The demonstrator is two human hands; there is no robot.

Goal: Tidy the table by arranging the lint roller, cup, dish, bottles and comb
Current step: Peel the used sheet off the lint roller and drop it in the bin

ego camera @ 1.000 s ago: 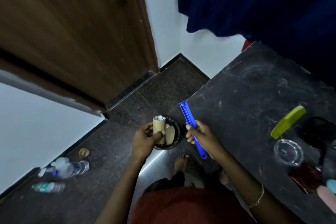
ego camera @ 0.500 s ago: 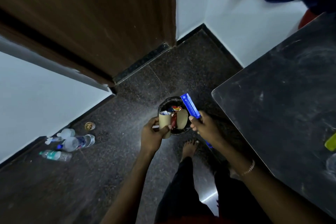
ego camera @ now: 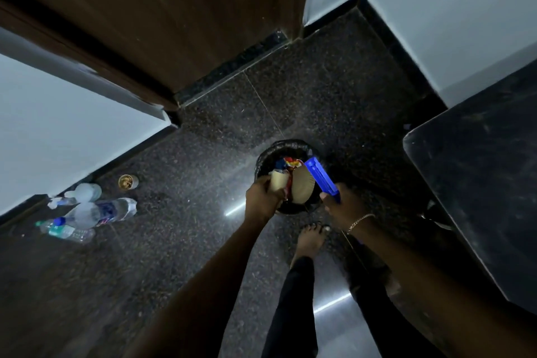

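My left hand (ego camera: pixel 261 200) grips a tan cardboard roll (ego camera: pixel 277 182), the lint roller's core, right over a round black bin (ego camera: pixel 286 147) on the floor. My right hand (ego camera: pixel 344 208) holds the blue lint roller handle (ego camera: pixel 321 179), its top end slanting over the bin's right rim. The bin holds colourful wrappers and a tan paper disc (ego camera: pixel 302 186). The dark table (ego camera: pixel 482 183) shows only its bare left corner at the right edge; cup, dish and comb are out of view.
Several clear plastic bottles (ego camera: pixel 96 212) and a small brown cup (ego camera: pixel 128 182) lie on the dark speckled floor by the left wall. A brown door (ego camera: pixel 174 14) stands ahead. My bare foot (ego camera: pixel 309 238) is just behind the bin.
The view has turned left and down, away from the table, so the comb and dish left the frame. Both hands dropped closer to the bin, and the cardboard roll now sits at its rim.
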